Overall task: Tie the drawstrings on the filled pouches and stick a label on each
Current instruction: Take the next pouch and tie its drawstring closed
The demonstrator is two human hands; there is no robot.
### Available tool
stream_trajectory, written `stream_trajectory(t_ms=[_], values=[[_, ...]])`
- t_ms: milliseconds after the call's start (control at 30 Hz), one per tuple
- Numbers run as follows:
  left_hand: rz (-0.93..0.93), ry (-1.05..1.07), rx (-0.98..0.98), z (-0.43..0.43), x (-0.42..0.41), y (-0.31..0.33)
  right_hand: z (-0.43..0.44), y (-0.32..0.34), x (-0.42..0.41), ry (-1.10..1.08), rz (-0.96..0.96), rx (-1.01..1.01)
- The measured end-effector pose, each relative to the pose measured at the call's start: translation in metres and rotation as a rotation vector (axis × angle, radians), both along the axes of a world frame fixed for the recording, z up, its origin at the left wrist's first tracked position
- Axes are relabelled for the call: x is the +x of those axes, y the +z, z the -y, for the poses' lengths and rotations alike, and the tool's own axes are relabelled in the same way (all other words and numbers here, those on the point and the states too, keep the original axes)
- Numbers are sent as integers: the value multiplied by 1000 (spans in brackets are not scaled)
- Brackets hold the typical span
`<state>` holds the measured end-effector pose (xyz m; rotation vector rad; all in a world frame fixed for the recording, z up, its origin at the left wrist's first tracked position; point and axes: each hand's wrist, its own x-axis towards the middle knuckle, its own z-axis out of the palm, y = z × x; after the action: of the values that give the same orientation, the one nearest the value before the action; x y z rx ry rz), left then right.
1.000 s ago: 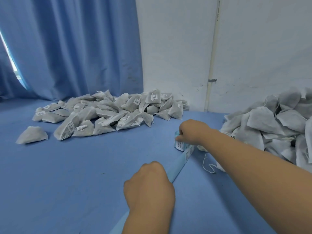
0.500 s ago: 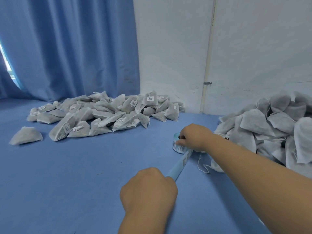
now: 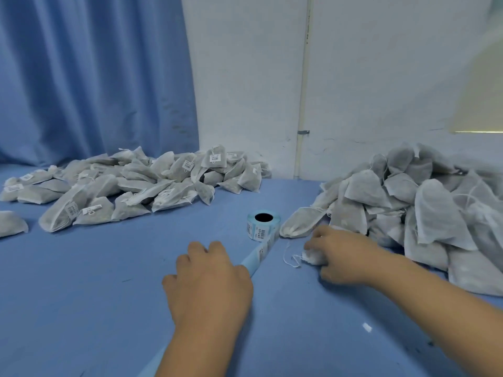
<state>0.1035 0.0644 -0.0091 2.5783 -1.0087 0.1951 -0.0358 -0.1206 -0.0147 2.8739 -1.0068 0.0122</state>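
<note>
A roll of labels [image 3: 262,227] stands on the blue table [image 3: 81,295], and its blue backing strip [image 3: 261,251] runs toward me. My left hand [image 3: 209,278] lies over that strip, fingers curled down on it, and hides the part beneath. To the right of the roll, my right hand [image 3: 340,254] grips a small white pouch [image 3: 313,257] at the foot of the unlabelled pile [image 3: 408,208]. The pouch's loose drawstring [image 3: 291,258] trails on the table. Labelled pouches [image 3: 136,183] are heaped at the back left.
A single pouch [image 3: 299,221] lies beside the roll, another [image 3: 11,223] at the left edge. A white scrap [image 3: 367,327] lies near my right forearm. A blue curtain [image 3: 95,77] and a white wall [image 3: 353,77] close the back.
My right hand has let go of the label roll and moved right and nearer, onto a pouch. My left hand stays on the strip.
</note>
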Motion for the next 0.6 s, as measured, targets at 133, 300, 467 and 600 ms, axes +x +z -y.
stream_trajectory(t_ms=[133,300,467,600], values=[[-24,-233,-263,8,-16,-8,-3,-18,-7,-67,106,-151],[-212,-475,-640,16,-18,-16,-19,-14,-45,86,511,69],[-224,-749,-715,14,-38,-12,-68,9,-92,270,756,424],[-438,-972,-387,13,-60,-22,-91,8,-106,271,935,697]])
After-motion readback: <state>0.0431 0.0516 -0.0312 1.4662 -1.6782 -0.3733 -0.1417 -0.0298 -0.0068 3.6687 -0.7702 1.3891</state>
